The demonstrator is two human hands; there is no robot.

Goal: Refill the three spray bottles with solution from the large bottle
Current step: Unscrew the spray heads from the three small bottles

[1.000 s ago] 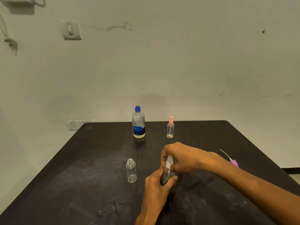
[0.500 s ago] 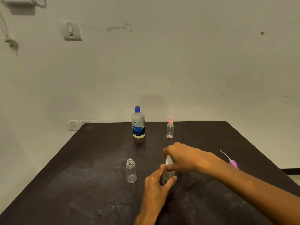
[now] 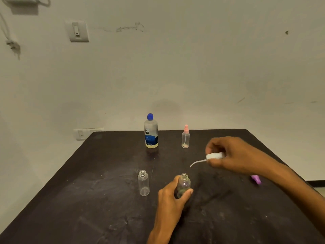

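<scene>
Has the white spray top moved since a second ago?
Yes. The white spray top, held in the right hand, has come off the bottle that the left hand grips, moving up and right, away from the capless bottle.

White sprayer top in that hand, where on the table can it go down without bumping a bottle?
The right hand grips the white sprayer top. Bare dark table lies left of the open empty bottle, and along the near edge. More lies between the pink-topped bottle and the table's far right corner. It is crowded around the left hand and its bottle.
</scene>
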